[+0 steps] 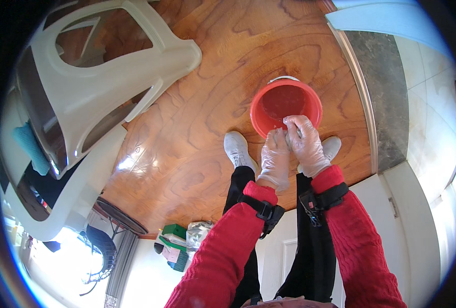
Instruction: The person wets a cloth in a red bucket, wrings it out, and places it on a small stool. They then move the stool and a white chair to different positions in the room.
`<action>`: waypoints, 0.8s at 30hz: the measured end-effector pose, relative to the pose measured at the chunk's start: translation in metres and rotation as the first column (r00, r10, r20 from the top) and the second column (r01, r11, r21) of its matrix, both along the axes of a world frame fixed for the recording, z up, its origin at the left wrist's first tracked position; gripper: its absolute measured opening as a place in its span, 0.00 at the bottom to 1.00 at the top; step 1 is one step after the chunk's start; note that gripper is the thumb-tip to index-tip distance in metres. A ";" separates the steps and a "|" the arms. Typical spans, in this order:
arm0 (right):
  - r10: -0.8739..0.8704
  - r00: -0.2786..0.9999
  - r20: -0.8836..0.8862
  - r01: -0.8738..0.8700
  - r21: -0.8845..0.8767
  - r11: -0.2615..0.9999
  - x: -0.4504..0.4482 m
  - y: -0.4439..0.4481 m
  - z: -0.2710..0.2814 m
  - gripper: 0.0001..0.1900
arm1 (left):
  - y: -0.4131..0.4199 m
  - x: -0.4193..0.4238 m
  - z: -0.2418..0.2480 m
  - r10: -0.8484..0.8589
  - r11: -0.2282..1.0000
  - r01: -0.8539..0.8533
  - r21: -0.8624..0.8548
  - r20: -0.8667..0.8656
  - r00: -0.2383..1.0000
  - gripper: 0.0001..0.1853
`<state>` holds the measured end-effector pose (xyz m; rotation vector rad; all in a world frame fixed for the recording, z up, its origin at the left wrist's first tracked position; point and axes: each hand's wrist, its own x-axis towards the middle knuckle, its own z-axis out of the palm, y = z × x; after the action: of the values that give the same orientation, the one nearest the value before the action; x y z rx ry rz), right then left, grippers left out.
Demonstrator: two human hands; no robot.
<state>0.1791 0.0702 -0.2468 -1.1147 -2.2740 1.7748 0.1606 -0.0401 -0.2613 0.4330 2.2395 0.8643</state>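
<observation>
A red plastic bucket [254, 109] with a white handle stands on the wood-patterned floor in front of my shoes, with liquid inside. Both hands wear clear disposable gloves and meet above the bucket's near rim. My left hand [276, 156] has its fingers bent beside the right one. Curled at the fingertips, my right hand [305, 144] touches the left. Something greyish may lie between the fingers, but I cannot tell what it is.
A large white plastic chair [116, 77] stands at the left, a blue cloth [31, 148] beyond it. A metal threshold strip [361, 84] crosses the right side. Green boxes [175, 230] and a clear plastic bag [198, 235] sit near the wall. A white door [370, 204] is behind my legs.
</observation>
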 end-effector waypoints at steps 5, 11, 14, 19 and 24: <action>-0.122 0.984 0.133 0.155 -0.278 0.948 -0.003 0.001 -0.011 0.05 | 0.006 -0.011 0.009 0.083 0.997 -0.083 0.002 0.014 0.996 0.10; -0.181 0.954 0.240 0.274 -0.449 0.851 -0.006 0.006 -0.014 0.04 | 0.010 -0.026 0.010 -0.129 0.991 0.123 -0.053 -0.150 0.980 0.08; -0.218 0.892 0.395 0.400 -0.466 0.789 -0.004 0.008 -0.020 0.05 | 0.005 -0.030 0.007 -0.509 0.861 0.475 -0.182 -0.279 0.815 0.13; -0.183 0.919 0.350 0.343 -0.479 0.808 -0.011 0.011 -0.033 0.06 | 0.006 -0.031 -0.006 -0.312 0.950 0.301 -0.082 -0.261 0.914 0.07; -0.296 0.889 0.350 0.458 -0.656 0.600 -0.012 0.008 -0.015 0.08 | 0.002 -0.026 -0.009 -0.098 0.995 0.092 -0.041 -0.174 0.980 0.11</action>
<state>0.1672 0.0778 -0.2616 -1.7982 -1.1657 2.4961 0.1350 -0.0379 -0.2702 0.6171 2.3685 0.7648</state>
